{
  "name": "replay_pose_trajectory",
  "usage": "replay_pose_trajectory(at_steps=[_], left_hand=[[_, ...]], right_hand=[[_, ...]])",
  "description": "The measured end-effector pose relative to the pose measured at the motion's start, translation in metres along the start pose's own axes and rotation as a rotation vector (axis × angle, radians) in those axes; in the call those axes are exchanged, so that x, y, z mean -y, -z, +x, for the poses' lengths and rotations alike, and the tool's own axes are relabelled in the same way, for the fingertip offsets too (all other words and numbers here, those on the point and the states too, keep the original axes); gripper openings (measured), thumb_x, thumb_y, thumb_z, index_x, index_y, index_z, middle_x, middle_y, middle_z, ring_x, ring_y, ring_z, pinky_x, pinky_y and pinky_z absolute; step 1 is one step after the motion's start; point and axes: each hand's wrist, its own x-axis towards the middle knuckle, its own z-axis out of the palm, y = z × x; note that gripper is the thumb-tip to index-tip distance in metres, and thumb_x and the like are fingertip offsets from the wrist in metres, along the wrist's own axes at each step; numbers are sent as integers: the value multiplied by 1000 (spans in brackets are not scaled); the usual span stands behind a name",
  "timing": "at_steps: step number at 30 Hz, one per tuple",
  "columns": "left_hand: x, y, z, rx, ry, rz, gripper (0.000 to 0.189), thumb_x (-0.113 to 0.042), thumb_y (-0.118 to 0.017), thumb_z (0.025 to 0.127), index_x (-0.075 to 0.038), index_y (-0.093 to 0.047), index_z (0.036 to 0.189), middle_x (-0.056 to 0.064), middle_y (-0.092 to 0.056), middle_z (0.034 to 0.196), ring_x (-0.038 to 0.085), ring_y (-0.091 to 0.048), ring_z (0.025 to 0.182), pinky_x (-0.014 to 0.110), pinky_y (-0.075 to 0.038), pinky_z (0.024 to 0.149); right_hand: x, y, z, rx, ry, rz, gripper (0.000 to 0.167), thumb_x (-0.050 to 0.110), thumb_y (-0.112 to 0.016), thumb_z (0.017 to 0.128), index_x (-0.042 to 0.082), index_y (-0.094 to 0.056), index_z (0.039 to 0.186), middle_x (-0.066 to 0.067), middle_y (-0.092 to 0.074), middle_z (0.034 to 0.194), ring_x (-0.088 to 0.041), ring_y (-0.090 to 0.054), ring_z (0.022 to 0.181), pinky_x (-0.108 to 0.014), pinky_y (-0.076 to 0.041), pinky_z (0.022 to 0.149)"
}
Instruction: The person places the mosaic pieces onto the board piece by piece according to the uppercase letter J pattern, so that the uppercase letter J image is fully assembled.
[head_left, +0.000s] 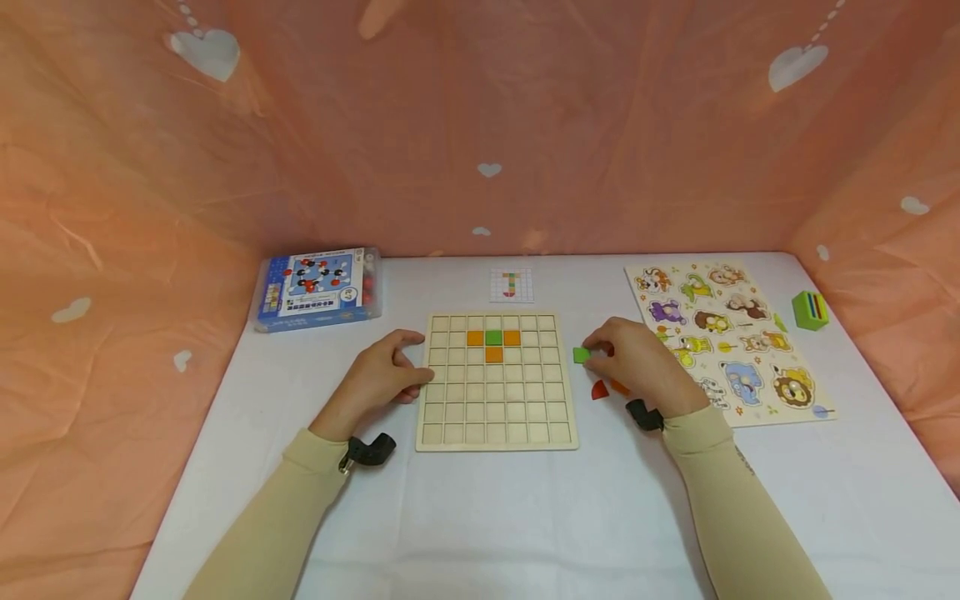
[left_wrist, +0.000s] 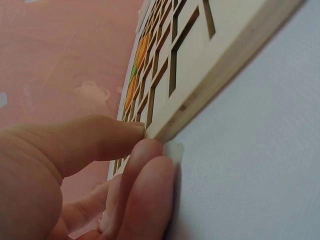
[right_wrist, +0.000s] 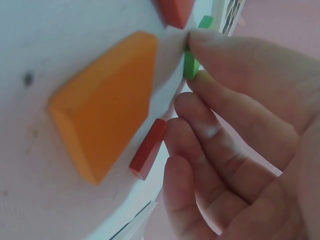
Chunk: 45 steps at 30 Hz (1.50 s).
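Observation:
A wooden grid board (head_left: 498, 447) lies flat before me, with three orange tiles (head_left: 493, 355) and a green tile (head_left: 493, 337) set in its upper cells. At its left edge my left hand (head_left: 382, 372) holds the rim, thumb on top and fingertips against the side in the left wrist view. To the right of the board, my right hand (head_left: 639, 360) pinches a green square tile (head_left: 581, 355) between thumb and index finger. Near that hand lie an orange tile (right_wrist: 107, 107) and two red pieces (right_wrist: 148, 150), one of them hidden from the head view.
Behind the board is a small pattern card (head_left: 512, 285). A boxed molecule model set (head_left: 318, 287) stands at the back left. An animal puzzle board (head_left: 742, 350) lies at the right, partly under the right arm, with a green block (head_left: 810, 310) beyond it.

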Motion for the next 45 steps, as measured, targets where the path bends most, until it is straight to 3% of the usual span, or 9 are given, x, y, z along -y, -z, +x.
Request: replay_pose_trajectory(at_steps=[23, 30, 35, 41, 45], left_hand=[[-2, -2, -1, 5, 3, -5, 66, -19, -84, 94, -16, -53, 153, 8, -68, 88, 15, -69, 66, 26, -62, 63], [-3, 0, -2, 7, 5, -11, 66, -19, -83, 95, -15, -53, 153, 8, -68, 87, 15, -68, 66, 26, -62, 63], [-2, 0, -2, 2, 4, -10, 65, -18, -83, 95, -16, -53, 153, 8, -68, 85, 16, -68, 66, 27, -61, 65], [0, 0, -1, -1, 1, -5, 66, -18, -83, 95, -16, -53, 153, 8, -68, 84, 16, -67, 65, 27, -61, 65], [0, -1, -1, -2, 9, -10, 66, -19, -83, 94, -16, -54, 153, 8, -68, 85, 16, -68, 66, 27, -61, 65]], right_hand=[[4, 0, -1, -19, 8, -28, 22, 21, -78, 98, 6, -81, 114, -8, -75, 109, -24, -64, 92, -41, -57, 84], [11, -3, 0, -30, 32, -34, 22, 22, -80, 97, 8, -81, 113, -8, -76, 112, -26, -67, 100, -47, -58, 94], [23, -7, 5, -23, 55, -9, 23, 23, -79, 97, 8, -81, 114, -8, -76, 112, -25, -67, 100, -48, -58, 99], [47, -19, 15, -4, 105, -26, 23, 23, -81, 95, 8, -81, 111, -6, -74, 107, -24, -65, 92, -44, -57, 92], [65, -28, 20, 14, 149, -52, 24, 24, -83, 94, 8, -82, 112, -6, -75, 109, -25, -66, 99, -46, -58, 96]])
